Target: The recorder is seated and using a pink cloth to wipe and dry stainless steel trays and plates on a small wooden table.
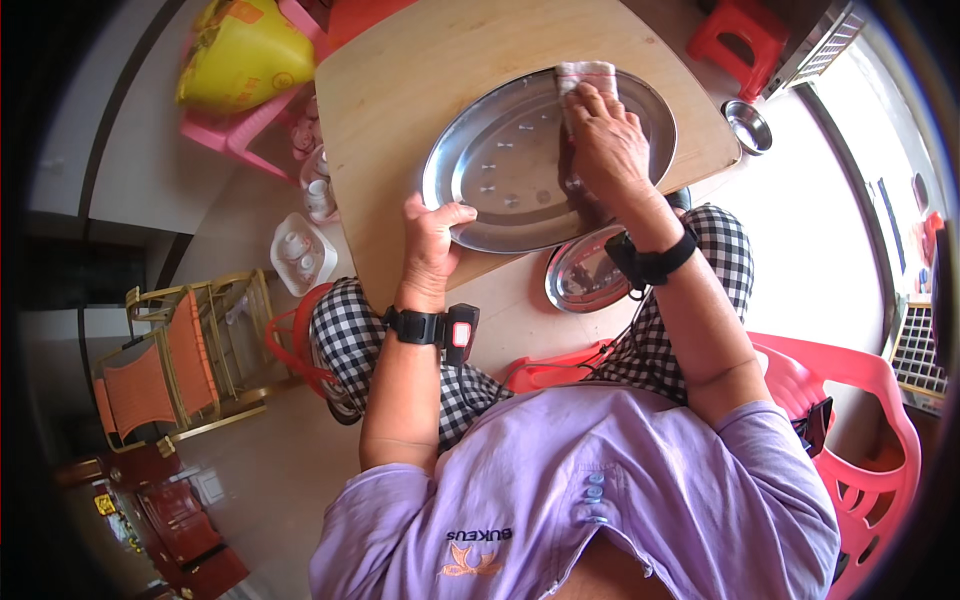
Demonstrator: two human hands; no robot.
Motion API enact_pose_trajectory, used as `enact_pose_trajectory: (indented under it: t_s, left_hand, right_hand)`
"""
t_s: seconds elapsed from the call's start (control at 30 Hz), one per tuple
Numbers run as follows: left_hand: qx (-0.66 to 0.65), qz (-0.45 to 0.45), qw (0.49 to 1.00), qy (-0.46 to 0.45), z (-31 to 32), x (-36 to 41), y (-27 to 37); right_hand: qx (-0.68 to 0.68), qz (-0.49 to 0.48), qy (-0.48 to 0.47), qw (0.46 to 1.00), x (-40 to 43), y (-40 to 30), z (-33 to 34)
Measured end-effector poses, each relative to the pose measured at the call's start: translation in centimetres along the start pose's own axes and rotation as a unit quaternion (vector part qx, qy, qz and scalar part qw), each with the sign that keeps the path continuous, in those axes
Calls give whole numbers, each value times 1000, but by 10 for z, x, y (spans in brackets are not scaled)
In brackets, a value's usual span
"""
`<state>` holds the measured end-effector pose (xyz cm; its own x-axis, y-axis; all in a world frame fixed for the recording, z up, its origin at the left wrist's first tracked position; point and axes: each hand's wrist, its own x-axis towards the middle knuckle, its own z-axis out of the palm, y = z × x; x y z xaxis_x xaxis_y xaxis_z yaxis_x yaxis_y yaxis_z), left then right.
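Note:
A large oval stainless steel tray (517,176) rests on a wooden table (397,82), its near rim reaching the table's edge. My left hand (435,236) grips the tray's rim at the near left, thumb on the upper face. Spread over a folded white cloth with red lines (583,71), my right hand (609,142) presses it on the tray's right part, near the far rim. The cloth lies partly under my fingers. Both wrists wear black straps. Below the table edge, a smaller oval metal tray (581,277) sits low, partly hidden by my right forearm.
A pink chair (225,135) with a yellow bag (251,60) stands at the far left. Cups fill a white plastic basket (324,262) on the floor. At the far right are a red stool (739,37) and a metal bowl (748,127). A folding chair (191,360) is at left.

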<state>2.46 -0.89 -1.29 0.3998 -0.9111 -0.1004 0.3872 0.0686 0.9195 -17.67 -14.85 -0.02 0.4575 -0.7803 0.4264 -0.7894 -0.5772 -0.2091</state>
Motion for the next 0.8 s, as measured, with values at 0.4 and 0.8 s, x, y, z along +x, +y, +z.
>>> enact_pose_trajectory:
  t_s: [0.4,0.8]
  left_hand:
    - [-49,35,998,1,10,-4,9]
    - [-26,7,999,-25,-13,8,-11]
  right_hand:
    - [181,-167,-65,967,-21,-82,-8]
    - [74,-97,-99,988,14,-80,-10]
